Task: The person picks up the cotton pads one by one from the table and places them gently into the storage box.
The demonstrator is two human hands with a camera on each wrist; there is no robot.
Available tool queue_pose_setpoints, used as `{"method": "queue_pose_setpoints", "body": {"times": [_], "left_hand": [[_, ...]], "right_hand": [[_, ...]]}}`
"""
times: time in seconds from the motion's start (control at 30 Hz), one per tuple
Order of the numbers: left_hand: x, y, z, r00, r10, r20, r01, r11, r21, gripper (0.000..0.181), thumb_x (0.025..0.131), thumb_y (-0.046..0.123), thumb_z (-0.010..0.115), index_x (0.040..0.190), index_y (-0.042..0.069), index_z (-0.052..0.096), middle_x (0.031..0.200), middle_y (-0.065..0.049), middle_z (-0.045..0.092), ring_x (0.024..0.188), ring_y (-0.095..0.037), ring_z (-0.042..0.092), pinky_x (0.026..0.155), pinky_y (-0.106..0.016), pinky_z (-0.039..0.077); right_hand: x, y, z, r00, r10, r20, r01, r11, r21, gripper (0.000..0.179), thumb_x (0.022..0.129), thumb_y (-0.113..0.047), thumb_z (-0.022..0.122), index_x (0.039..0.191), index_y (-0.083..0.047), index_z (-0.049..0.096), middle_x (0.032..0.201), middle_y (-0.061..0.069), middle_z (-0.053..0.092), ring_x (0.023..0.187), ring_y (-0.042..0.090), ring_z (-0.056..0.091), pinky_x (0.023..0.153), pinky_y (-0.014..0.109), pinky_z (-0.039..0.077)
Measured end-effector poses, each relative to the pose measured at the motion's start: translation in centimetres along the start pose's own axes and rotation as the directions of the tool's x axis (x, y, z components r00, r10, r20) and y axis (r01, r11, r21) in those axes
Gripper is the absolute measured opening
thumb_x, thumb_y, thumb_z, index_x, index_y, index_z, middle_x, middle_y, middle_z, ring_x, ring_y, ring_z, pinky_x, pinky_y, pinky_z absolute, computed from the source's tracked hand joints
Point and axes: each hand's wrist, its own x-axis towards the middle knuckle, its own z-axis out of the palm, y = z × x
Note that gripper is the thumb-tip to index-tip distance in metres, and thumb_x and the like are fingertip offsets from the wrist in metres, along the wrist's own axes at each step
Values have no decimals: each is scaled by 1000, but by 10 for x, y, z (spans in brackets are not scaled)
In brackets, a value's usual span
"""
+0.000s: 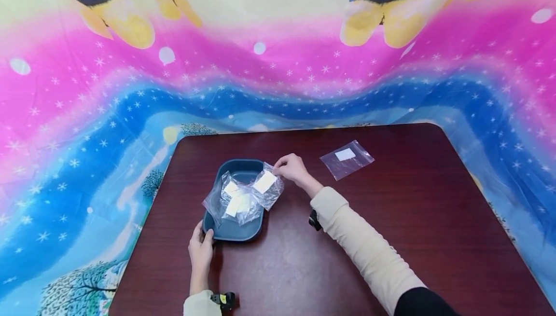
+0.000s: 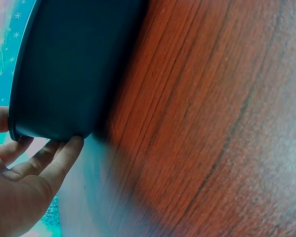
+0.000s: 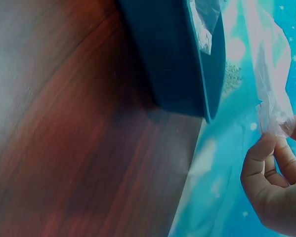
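Note:
A dark blue-grey rectangular plastic tray (image 1: 236, 233) stands on the table, with several clear plastic bags (image 1: 239, 202) with white labels piled inside. My left hand (image 1: 201, 253) grips its near left corner. In the left wrist view, the thumb is at the rim and the fingers (image 2: 63, 158) are against the outer wall. At the tray's right side, my right hand (image 1: 294, 169) pinches the top corner of another clear plastic bag (image 1: 272, 193), which hangs over the right rim, its white label showing. The right wrist view shows thumb and fingertips closed on the thin bag (image 3: 274, 84).
One more clear bag (image 1: 346, 161) with a white label lies flat on the dark red-brown table (image 1: 369, 219), right of the tray and beyond my right forearm. A colourful printed cloth (image 1: 278, 79) hangs behind the table and along its sides.

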Motion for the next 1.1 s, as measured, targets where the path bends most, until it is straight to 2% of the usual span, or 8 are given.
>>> {"method": "queue_pose_setpoints", "body": {"times": [0.3, 0.5, 0.6, 0.7, 0.8, 0.9, 1.1], "left_hand": [[-2, 3, 0, 1000, 10, -1, -10, 1000, -1, 41, 93, 3, 44, 133, -5, 39, 132, -26, 42, 118, -32, 42, 72, -12, 42], [-2, 4, 1, 1000, 6, -4, -6, 1000, -11, 41, 94, 4, 44, 134, -5, 38, 132, -27, 42, 117, -32, 43, 72, -12, 42], [-2, 3, 1, 1000, -2, -6, 2, 1000, -9, 42, 93, 3, 45, 134, -5, 39, 133, -26, 42, 117, -31, 43, 72, -13, 43], [-2, 2, 1, 1000, 0, -8, 0, 1000, -4, 41, 93, 4, 45, 133, -5, 39, 132, -26, 42, 117, -31, 43, 71, -12, 42], [-1, 2, 2, 1000, 11, -12, -11, 1000, -10, 41, 93, 3, 45, 133, -6, 40, 131, -27, 43, 117, -32, 43, 70, -11, 42], [-1, 1, 3, 1000, 24, -18, -24, 1000, -17, 41, 92, 2, 45, 132, -7, 40, 130, -27, 44, 117, -34, 43, 70, -9, 42], [-1, 2, 2, 999, 25, -24, -25, 999, -22, 41, 92, 0, 45, 132, -8, 39, 131, -28, 43, 118, -34, 42, 70, -9, 41]], "right_hand": [[2, -10, 26, 999, 44, 16, -45, 998, 42, 5, 74, -6, 70, 77, -2, 71, 73, 6, 64, 74, 34, 62, 50, 24, 47], [-1, -14, 40, 997, 73, 25, -75, 995, 62, 4, 75, -7, 70, 76, -4, 71, 68, 6, 62, 68, 29, 61, 49, 24, 47], [-2, -16, 46, 997, 75, 31, -77, 993, 86, 5, 76, -7, 69, 78, -3, 71, 67, 6, 62, 65, 27, 62, 53, 28, 50], [-4, -16, 50, 996, 71, 51, -78, 987, 138, 12, 77, -5, 67, 87, 1, 70, 72, 10, 65, 66, 28, 62, 61, 35, 53], [-5, -13, 50, 995, 71, 68, -82, 981, 178, 17, 79, -3, 65, 95, 3, 68, 80, 15, 67, 73, 31, 63, 68, 42, 52], [-5, -9, 46, 996, 70, 64, -80, 981, 176, 18, 80, -3, 66, 98, 1, 67, 85, 17, 67, 78, 33, 63, 69, 43, 52], [-3, 2, 31, 997, 62, 37, -67, 985, 157, 23, 78, -5, 69, 100, 1, 67, 78, 10, 67, 79, 34, 62, 56, 30, 52]]}}
